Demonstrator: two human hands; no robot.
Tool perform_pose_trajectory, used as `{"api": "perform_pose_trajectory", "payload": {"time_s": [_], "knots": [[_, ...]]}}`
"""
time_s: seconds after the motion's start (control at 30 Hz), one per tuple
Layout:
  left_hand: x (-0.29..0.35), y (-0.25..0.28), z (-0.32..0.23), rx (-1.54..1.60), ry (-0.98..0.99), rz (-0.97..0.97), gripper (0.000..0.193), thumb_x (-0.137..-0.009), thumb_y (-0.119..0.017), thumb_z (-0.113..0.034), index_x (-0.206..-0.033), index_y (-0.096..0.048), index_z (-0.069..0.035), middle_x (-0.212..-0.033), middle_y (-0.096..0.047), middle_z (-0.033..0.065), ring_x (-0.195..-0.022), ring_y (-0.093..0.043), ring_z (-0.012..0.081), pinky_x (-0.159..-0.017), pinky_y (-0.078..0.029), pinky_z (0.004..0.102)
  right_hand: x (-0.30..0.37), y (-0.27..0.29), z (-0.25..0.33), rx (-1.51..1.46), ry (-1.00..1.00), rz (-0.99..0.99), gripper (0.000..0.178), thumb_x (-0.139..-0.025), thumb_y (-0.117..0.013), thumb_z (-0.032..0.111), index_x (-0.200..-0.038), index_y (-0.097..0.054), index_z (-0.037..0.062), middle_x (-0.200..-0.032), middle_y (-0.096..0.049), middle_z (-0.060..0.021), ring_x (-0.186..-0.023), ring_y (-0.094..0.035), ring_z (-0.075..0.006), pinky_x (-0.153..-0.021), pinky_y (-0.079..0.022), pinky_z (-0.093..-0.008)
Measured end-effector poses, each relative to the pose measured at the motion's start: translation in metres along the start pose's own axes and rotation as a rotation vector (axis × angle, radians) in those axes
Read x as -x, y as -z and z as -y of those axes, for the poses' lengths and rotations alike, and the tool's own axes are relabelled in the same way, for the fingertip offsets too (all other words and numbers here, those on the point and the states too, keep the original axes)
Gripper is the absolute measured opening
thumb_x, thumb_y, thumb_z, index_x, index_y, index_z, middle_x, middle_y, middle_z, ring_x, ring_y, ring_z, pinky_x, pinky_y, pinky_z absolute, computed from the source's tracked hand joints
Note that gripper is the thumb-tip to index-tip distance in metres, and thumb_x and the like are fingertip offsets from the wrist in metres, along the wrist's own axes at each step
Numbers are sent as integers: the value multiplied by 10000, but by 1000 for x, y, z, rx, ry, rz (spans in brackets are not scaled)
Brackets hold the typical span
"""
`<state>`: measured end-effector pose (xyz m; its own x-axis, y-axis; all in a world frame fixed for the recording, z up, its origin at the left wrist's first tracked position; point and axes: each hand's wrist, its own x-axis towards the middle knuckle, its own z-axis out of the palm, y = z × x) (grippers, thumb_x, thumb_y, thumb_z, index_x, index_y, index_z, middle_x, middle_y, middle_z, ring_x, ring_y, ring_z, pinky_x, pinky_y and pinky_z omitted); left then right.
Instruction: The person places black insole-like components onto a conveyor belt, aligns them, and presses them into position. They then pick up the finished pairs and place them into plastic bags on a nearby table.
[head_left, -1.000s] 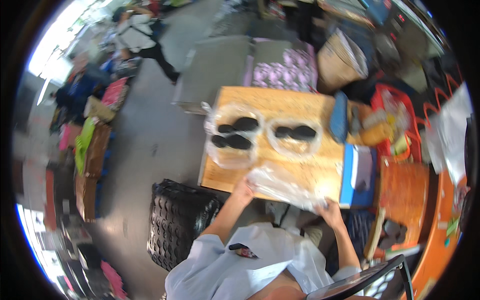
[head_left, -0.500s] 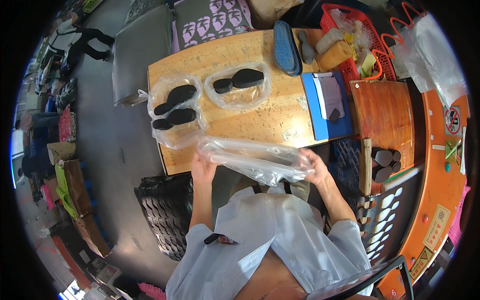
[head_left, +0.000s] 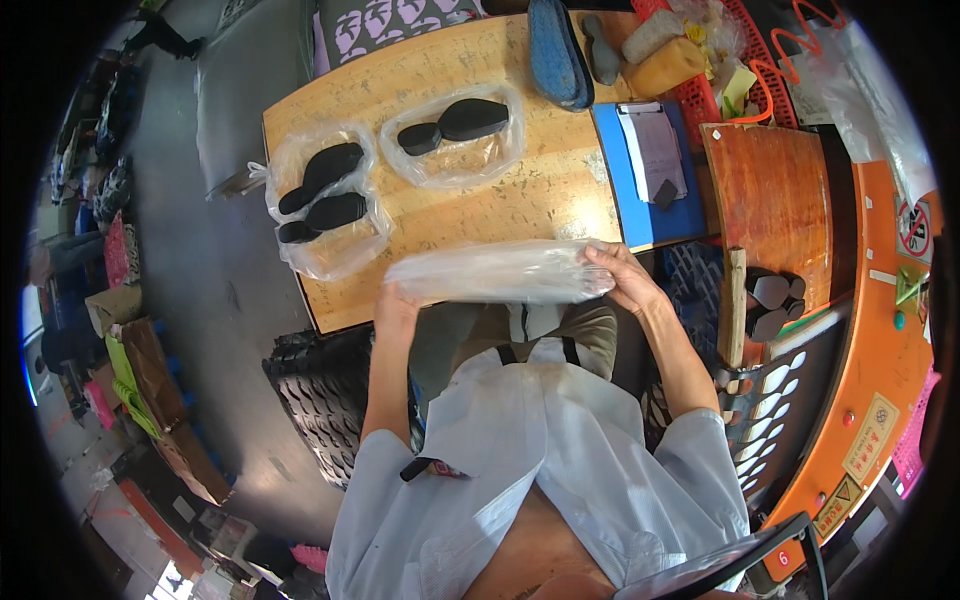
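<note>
Between my two hands a clear plastic bag (head_left: 500, 272) is stretched sideways in front of the table's near edge. My left hand (head_left: 398, 303) grips its left end, with the fingers partly behind the plastic. My right hand (head_left: 624, 276) pinches the other end, thumb and fingers closed on the film. Beyond my hands, on the wooden table (head_left: 450, 215), lie black sole-shaped pads in clear bags. One bag (head_left: 455, 175) holds a large pad (head_left: 474, 119) and a small pad (head_left: 419, 139). To its left, two bags (head_left: 345, 255) overlap, with black pads (head_left: 334, 166) in them.
A blue clipboard (head_left: 605, 150) with papers lies at the table's right. Behind it are a blue sole (head_left: 556, 60), a grey sole-shaped piece (head_left: 601, 50), a yellow block (head_left: 665, 66) and a red basket (head_left: 765, 60). A dark perforated crate (head_left: 320, 410) stands below the table's left corner.
The bag's mouth, spread in a loop before, is now drawn flat and taut between my hands. Both hands have risen slightly in view, and the table has shifted up and left with my head.
</note>
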<state>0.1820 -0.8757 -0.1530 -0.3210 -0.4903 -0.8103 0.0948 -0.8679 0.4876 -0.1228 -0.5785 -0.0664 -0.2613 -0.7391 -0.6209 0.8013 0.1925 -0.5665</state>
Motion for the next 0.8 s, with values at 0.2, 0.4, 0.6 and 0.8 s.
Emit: {"api": "perform_pose_trajectory", "payload": {"time_s": [0.2,0.4,0.6,0.8], "knots": [[-22,-8,-21,148,36,49,206,-1010,-549,-177,-1171,-657,-107,-1076,-690,18,-982,-648,170,-809,-560,407,-31,-5,-21,1149,349,-47,389,-1017,-709,351,-1124,-748,-20,-925,-723,-112,-780,-620,-154,-715,-522,-331],[-42,-38,13,-431,-73,-161,151,-872,-713,-267,-928,-673,-133,-875,-652,-2,-783,-597,137,-655,-438,313,-112,36,-44,540,-22,-450,602,-1039,-552,518,-854,-709,-33,-697,-659,-101,-616,-573,-187,-617,-484,-351],[-1,-84,24,-887,-812,-88,456,-845,-805,-229,-1221,-678,-4,-1134,-696,141,-1068,-642,286,-991,-487,395,-120,49,-31,1021,-90,-415,646,-995,-574,554,-1011,-690,-81,-897,-697,-295,-815,-681,-362,-787,-535,-467],[22,-99,64,-1585,-1178,495,406,-845,-750,-64,-1248,-695,-60,-1189,-667,131,-1163,-605,352,-1039,-477,480,-95,10,-16,1527,482,-600,613,-919,-709,465,-1297,-653,-15,-1260,-666,-279,-1156,-626,-433,-1038,-494,-480]]}}
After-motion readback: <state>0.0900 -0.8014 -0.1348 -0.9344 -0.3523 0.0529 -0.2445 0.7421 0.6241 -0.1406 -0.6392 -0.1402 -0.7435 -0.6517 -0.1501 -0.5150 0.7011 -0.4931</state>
